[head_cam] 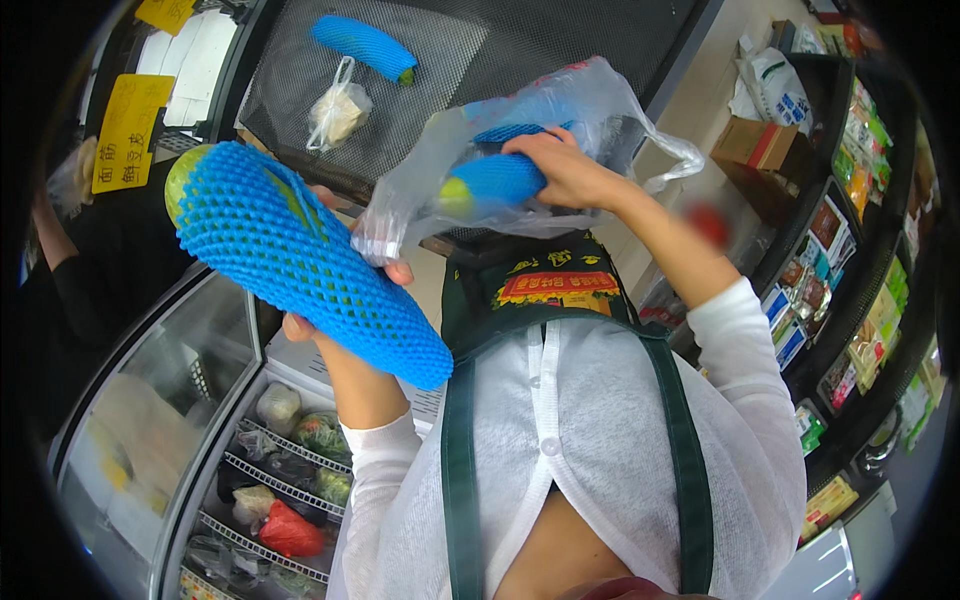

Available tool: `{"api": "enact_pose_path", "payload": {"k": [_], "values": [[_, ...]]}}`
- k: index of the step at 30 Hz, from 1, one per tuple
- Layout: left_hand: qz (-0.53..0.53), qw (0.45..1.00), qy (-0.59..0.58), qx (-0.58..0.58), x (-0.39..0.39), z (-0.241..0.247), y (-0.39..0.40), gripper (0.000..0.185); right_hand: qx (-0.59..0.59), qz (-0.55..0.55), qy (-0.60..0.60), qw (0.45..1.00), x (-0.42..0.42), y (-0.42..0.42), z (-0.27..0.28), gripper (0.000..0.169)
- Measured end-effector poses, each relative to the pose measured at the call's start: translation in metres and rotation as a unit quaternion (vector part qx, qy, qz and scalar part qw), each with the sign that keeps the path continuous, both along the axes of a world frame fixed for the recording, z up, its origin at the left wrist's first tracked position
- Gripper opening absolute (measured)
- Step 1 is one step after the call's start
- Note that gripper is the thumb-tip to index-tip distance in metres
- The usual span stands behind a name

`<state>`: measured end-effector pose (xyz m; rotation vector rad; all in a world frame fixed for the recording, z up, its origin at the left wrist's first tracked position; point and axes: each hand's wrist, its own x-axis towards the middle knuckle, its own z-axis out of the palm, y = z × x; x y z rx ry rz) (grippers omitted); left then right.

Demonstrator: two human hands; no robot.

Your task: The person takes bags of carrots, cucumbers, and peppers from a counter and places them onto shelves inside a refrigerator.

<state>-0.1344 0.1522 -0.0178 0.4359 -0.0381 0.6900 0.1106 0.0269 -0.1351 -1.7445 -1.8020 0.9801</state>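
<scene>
My left hand (400, 273), mostly hidden, grips a large green gourd (300, 255) in a blue foam net sleeve. The gathered edge of a clear plastic bag (382, 225) is at the same hand's fingers. Inside the bag's opening, my right hand (562, 169) is closed around a smaller green gourd (495, 184) in a similar blue net. More blue netting (517, 133) shows behind that hand. Beyond the bag, another blue-netted gourd (364, 46) and a small tied bag of pale food (339, 116) lie on a black mesh-covered counter (442, 71).
Left, a glass-doored chiller (157, 420) shows bagged produce (277, 442) on its racks. Yellow handwritten signs (131, 131) hang above. Another person's forearm (56, 232) shows at the far left. On the right stand black shelves (817, 307) with packaged goods and a cardboard box (757, 150).
</scene>
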Motion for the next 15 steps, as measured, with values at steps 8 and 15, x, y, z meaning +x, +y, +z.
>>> {"api": "enact_pose_path", "payload": {"k": [8, 15], "values": [[0.013, 0.995, 0.085, -0.049, -0.001, 0.006, -0.003, 0.092, 0.066, -0.115, 0.732, 0.668, 0.043, -0.009, 0.109, 0.079], [-0.015, 0.987, 0.117, -0.110, -0.008, 0.000, -0.012, 0.092, 0.130, -0.224, 0.638, 0.725, 0.065, 0.049, 0.136, 0.077]]}}
